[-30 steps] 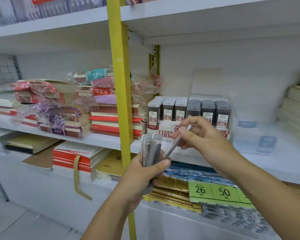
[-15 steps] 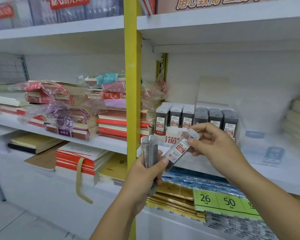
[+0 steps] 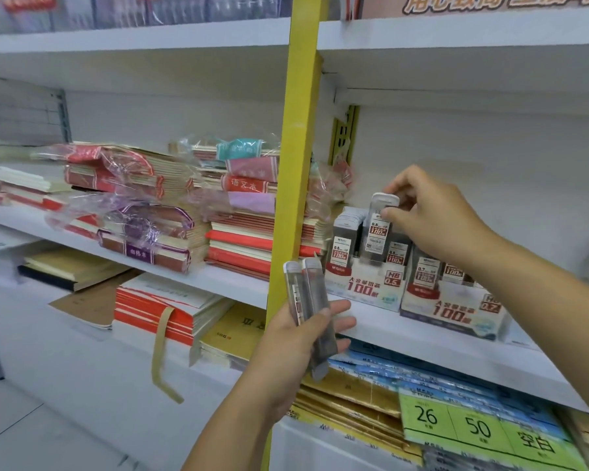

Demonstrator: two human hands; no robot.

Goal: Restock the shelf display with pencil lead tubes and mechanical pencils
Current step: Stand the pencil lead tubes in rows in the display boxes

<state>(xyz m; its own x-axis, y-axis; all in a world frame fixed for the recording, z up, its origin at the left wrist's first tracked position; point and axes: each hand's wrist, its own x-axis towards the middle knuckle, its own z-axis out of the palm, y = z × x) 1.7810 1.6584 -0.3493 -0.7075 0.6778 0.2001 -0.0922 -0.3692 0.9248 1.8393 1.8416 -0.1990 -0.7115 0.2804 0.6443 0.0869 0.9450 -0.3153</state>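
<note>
Head view: the right hand (image 3: pixel 432 215) pinches one tube (image 3: pixel 377 232) by its white cap, thumb in front and fingertips behind, so that grip is closed on it. The tube stands about upright, long axis vertical and label toward the camera. Its lower end is down among the rows standing in the 0.5 box (image 3: pixel 364 288) on the shelf (image 3: pixel 371 329). The front row hides the foot, so I cannot tell whether it is seated.

The slot lies straight below the grip, so the coming move looks like a short push down along the tube's own axis. The right hand is the nearer one. The 0.7 box (image 3: pixel 453 312) stands just right of the 0.5 box.

The left hand (image 3: pixel 296 338) is lower, beside the yellow post (image 3: pixel 298 164). Its grip is closed round the spare tubes (image 3: pixel 306 297), at least two, caps up, below and left of the box.

Half a second ago the tube lay tilted and low between the hands, its foot close to the left thumb. Now it is raised, upright and over the box.
</note>
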